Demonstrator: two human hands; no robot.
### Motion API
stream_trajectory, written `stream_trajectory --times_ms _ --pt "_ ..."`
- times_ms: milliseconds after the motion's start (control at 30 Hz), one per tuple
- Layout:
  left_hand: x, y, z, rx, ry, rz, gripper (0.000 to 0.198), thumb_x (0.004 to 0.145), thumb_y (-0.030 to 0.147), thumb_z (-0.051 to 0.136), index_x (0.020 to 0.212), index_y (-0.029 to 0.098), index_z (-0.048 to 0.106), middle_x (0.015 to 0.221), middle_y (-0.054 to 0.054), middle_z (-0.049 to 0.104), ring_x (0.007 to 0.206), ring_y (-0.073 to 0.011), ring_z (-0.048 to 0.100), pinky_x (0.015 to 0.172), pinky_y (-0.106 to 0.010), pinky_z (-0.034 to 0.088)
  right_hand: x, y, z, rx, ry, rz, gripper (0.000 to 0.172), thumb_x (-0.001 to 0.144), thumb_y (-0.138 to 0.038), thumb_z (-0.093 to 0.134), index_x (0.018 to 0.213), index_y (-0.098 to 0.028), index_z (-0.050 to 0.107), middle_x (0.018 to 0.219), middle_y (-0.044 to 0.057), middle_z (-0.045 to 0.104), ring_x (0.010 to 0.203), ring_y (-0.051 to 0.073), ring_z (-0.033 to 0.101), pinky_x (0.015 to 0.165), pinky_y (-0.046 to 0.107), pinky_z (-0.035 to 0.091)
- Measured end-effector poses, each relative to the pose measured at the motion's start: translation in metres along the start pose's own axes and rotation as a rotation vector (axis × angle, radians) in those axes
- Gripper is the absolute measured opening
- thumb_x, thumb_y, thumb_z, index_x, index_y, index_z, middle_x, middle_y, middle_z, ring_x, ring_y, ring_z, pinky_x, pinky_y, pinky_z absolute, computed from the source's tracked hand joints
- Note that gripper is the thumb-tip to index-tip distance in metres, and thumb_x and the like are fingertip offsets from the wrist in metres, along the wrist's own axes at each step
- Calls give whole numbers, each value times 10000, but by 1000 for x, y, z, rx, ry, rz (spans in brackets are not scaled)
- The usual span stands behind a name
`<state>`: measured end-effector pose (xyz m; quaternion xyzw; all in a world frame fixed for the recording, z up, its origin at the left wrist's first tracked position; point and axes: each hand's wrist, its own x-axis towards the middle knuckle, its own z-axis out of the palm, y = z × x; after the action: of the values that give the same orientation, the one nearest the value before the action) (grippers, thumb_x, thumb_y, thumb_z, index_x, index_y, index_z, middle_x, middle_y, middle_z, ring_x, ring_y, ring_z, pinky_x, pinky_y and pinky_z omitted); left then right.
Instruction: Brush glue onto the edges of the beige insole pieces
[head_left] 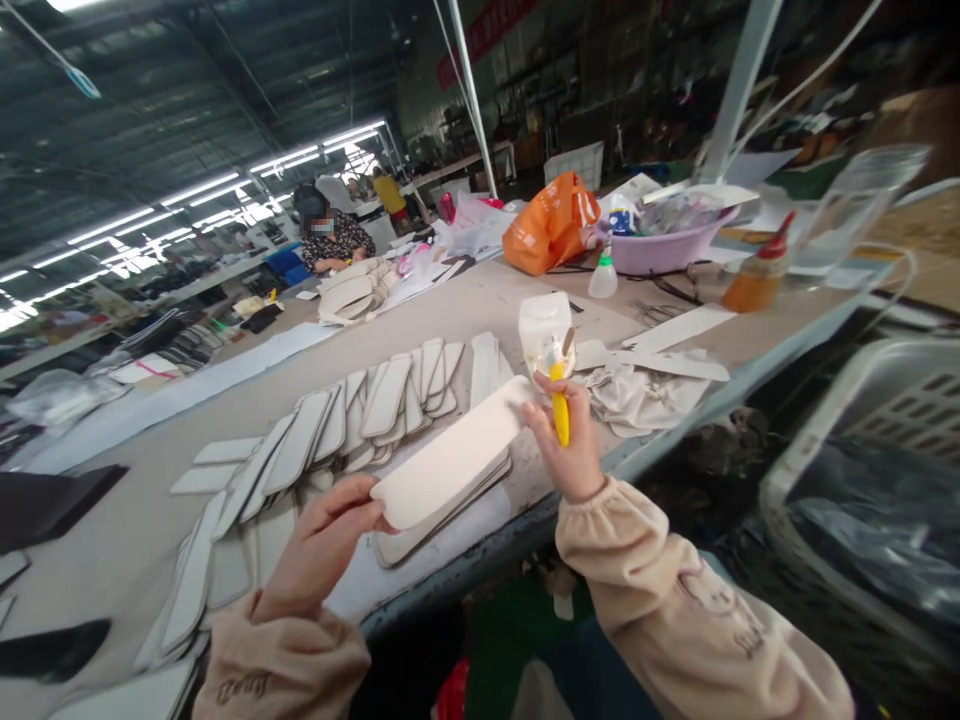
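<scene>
My left hand (322,545) is closed on the near end of a long white insole piece (450,460), held just above a small stack of similar pieces (442,515) on the workbench. My right hand (566,445) touches the far end of that piece with its fingertips while gripping a yellow-handled brush (559,405), bristles up. A translucent glue tub (544,330) stands right behind the brush.
Several white insole pieces (352,420) lie fanned in rows across the grey bench (135,520). A crumpled rag (637,395), squeeze bottles (757,275), a purple basin (660,250) and an orange bag (551,225) sit to the right. A white plastic basket (877,420) stands beside the bench. Another person (330,235) works farther back.
</scene>
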<state>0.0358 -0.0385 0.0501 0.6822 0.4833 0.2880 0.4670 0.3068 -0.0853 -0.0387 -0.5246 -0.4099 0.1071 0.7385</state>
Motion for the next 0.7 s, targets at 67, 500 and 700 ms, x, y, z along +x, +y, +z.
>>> stream_trajectory --times_ms 67,500,700 --pt "-9 -19 -4 -116 -58 -69 171 729 318 668 806 165 665 723 -23 676 678 -163 637 664 -271 515 -3 2 5 -25 -24 25 338 843 -342 631 1091 -232 429 1241 110 606 940 177 648 749 320 542" --pt "-8 -100 -10 235 143 -348 208 715 351 550 596 180 556 481 13 572 458 -115 519 469 -223 389 -26 23 37 -634 -367 -129 231 821 -262 575 1046 -218 549 987 37 694 845 218 660 736 312 480" --pt "-5 -121 -14 324 86 -373 156 725 301 546 649 182 611 545 -14 655 533 -142 606 525 -231 422 -33 37 43 -707 -417 -89 250 809 -261 562 1055 -218 551 990 39 690 839 236 656 727 326 470"
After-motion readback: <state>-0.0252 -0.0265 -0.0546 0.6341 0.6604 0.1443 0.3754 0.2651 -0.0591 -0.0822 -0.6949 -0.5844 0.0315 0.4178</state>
